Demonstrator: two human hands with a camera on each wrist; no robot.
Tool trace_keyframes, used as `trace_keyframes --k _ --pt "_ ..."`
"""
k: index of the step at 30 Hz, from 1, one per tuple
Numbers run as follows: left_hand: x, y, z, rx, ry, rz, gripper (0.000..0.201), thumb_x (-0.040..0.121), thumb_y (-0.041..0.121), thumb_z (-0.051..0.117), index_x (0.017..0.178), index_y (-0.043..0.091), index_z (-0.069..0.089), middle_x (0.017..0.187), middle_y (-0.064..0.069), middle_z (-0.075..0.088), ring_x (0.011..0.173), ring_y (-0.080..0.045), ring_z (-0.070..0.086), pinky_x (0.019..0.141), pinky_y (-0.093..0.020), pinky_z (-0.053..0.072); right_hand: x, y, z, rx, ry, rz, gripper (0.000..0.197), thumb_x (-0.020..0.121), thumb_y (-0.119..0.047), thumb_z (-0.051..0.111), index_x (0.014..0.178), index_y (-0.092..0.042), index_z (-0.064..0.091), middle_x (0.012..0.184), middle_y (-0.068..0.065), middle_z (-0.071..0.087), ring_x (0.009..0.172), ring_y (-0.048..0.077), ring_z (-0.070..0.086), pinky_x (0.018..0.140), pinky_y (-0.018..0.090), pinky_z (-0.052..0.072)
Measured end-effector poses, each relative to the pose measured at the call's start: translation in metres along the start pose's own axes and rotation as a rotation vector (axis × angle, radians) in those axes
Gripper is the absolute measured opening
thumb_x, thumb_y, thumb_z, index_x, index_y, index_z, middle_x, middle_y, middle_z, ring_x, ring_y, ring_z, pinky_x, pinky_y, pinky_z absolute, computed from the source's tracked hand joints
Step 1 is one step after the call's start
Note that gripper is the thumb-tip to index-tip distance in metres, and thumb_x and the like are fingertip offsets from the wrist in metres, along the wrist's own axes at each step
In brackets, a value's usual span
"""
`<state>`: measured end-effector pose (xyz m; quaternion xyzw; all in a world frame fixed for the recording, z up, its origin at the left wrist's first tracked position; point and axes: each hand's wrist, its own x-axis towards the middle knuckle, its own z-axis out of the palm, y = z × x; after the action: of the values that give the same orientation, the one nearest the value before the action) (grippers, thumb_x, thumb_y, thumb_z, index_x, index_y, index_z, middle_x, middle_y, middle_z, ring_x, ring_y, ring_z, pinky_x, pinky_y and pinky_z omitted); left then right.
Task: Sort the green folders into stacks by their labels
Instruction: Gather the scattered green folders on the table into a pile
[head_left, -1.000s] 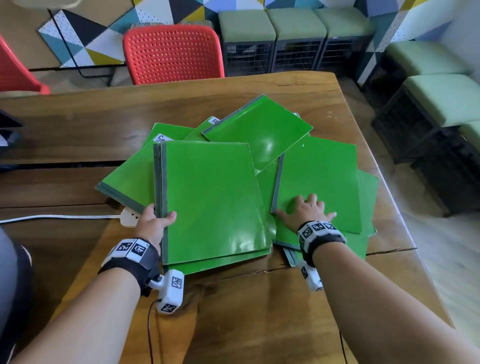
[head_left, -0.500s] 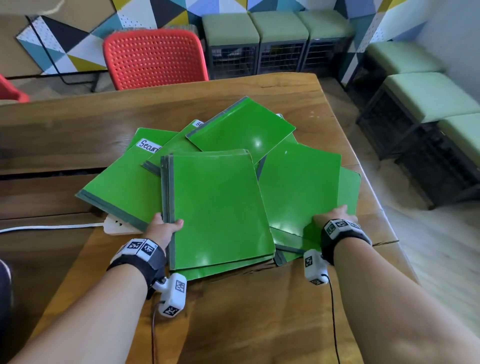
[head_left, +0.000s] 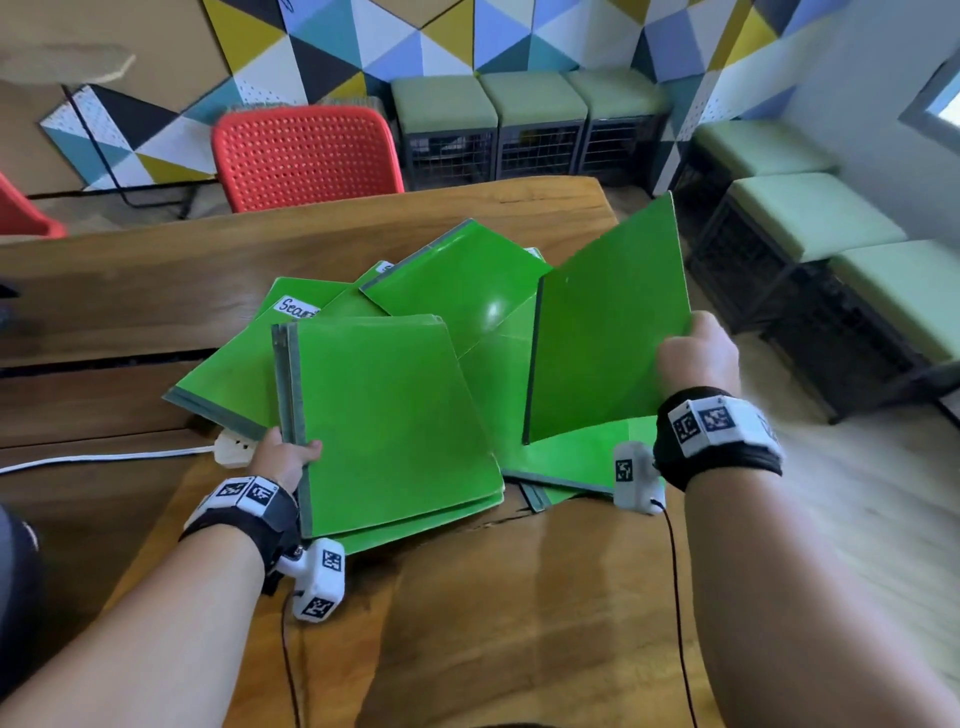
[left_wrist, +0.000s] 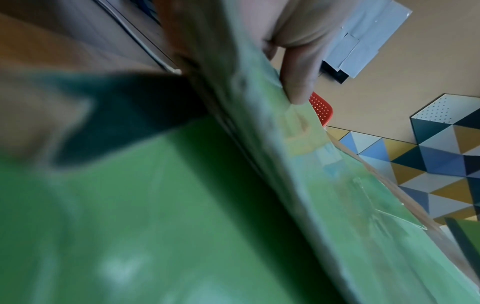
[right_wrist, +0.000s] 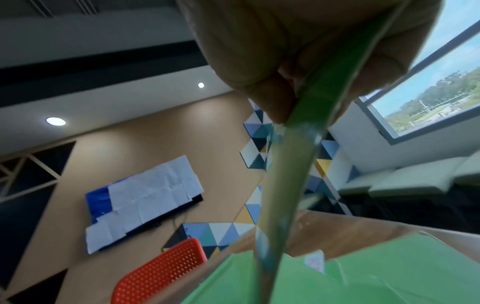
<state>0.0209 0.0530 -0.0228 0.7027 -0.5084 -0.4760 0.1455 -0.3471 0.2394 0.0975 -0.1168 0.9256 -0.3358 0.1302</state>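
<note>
Head view
Landmark: the wooden table (head_left: 467, 613); all places are given against it.
Folder pile: green folders (head_left: 467, 291) lie fanned and overlapping on the table's far half, toward its right edge.
Writing: one folder at the pile's far left carries a white label (head_left: 296, 306) reading "Secur…", the rest covered; a second white tag (head_left: 385, 267) peeks out further back, unreadable.
Left hand (head_left: 283, 457): thumb on top and fingers beneath, it grips the grey spine edge of a small stack of folders (head_left: 389, 421) at the table's near-left part of the pile; the stack's long axis runs away from the person, spine to the left.
Right hand (head_left: 698, 358): it pinches the right edge of a raised folder (head_left: 608, 322), which stands tilted up above the table's right side, dark spine at its left, long axis running up and away.
Other things: a white power strip (head_left: 234, 449) with its cable lies on the table left of the pile; a red chair (head_left: 306, 156) stands behind the table's far edge.

Left wrist view
Grip: the thumb (left_wrist: 298, 67) presses on the top cover of the stack (left_wrist: 324, 185); blurred green fills the rest.

Right wrist view
Grip: curled fingers (right_wrist: 259, 61) and thumb clamp the folder's thin edge (right_wrist: 285, 164), seen edge-on above the table.
Writing: a small pale tag (right_wrist: 315, 261) on the pile below, illegible.
</note>
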Motion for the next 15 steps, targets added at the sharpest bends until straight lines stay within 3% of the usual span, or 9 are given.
trace_keyframes --k 3,5,8,10,11,12,14,15 --pt "-0.009 -0.005 0.000 -0.049 -0.016 -0.023 0.077 0.090 0.017 0.063 0.151 0.007 0.017 0.156 -0.015 0.027 0.140 -0.038 0.031 0.114 -0.054 0.025 -0.008 -0.013 -0.001 0.051 -0.020 -0.072 0.058 0.082 -0.006 0.038 0.137 -0.020 0.046 0.132 0.009 0.057 0.113 0.026 0.058 0.092 0.041 0.049" --pt "-0.012 -0.008 0.001 -0.075 -0.035 -0.049 0.078 0.088 0.021 0.064 0.151 0.010 0.020 0.156 -0.013 0.029 0.139 -0.037 0.033 0.113 -0.056 0.026 -0.017 -0.020 0.014 0.075 -0.082 -0.133 0.054 0.085 -0.003 0.042 0.138 -0.012 0.048 0.133 0.013 0.057 0.112 0.027 0.059 0.086 0.032 0.051" --pt "-0.014 -0.007 0.000 -0.170 -0.041 -0.062 0.080 0.086 0.043 0.061 0.150 0.011 0.024 0.155 -0.011 0.031 0.138 -0.037 0.034 0.112 -0.056 0.027 -0.040 -0.021 0.062 0.103 -0.284 -0.182 0.049 0.092 0.000 0.045 0.140 -0.009 0.047 0.135 0.014 0.056 0.078 0.015 0.059 0.054 0.018 0.043" --pt "-0.017 -0.005 0.002 -0.206 -0.043 -0.071 0.093 0.082 0.068 0.052 0.150 0.011 0.023 0.156 -0.011 0.029 0.139 -0.038 0.032 0.111 -0.057 0.027 -0.062 -0.015 0.098 0.139 -0.425 -0.144 0.050 0.096 -0.004 0.047 0.144 -0.013 0.040 0.136 0.011 0.054 0.066 0.009 0.056 0.052 0.019 0.048" --pt "-0.018 -0.005 0.004 -0.206 -0.036 -0.069 0.098 0.079 0.071 0.053 0.150 0.012 0.021 0.157 -0.011 0.027 0.140 -0.038 0.031 0.112 -0.056 0.027 -0.071 -0.010 0.115 0.128 -0.488 -0.127 0.050 0.097 -0.007 0.048 0.145 -0.014 0.038 0.134 0.011 0.054 0.064 0.009 0.056 0.053 0.020 0.050" --pt "-0.016 -0.006 0.006 -0.199 -0.025 -0.057 0.100 0.078 0.067 0.059 0.151 0.012 0.019 0.157 -0.010 0.025 0.141 -0.037 0.029 0.112 -0.055 0.027 -0.078 -0.005 0.133 0.095 -0.544 -0.117 0.048 0.098 -0.009 0.047 0.145 -0.014 0.038 0.132 0.012 0.056 0.065 0.009 0.057 0.054 0.021 0.051" --pt "-0.013 -0.009 0.009 -0.171 0.022 -0.017 0.097 0.078 0.045 0.073 0.151 0.011 0.018 0.158 -0.012 0.024 0.142 -0.036 0.028 0.113 -0.054 0.027 -0.081 0.007 0.158 0.017 -0.602 -0.131 0.045 0.099 -0.013 0.046 0.143 -0.014 0.041 0.131 0.012 0.057 0.071 0.011 0.060 0.058 0.022 0.053" --pt "-0.009 -0.010 0.009 -0.160 0.046 0.004 0.095 0.079 0.035 0.075 0.151 0.010 0.019 0.158 -0.012 0.024 0.142 -0.035 0.028 0.113 -0.054 0.026 -0.077 0.012 0.164 -0.029 -0.596 -0.148 0.043 0.099 -0.015 0.045 0.142 -0.014 0.043 0.133 0.012 0.055 0.081 0.014 0.063 0.067 0.025 0.056"
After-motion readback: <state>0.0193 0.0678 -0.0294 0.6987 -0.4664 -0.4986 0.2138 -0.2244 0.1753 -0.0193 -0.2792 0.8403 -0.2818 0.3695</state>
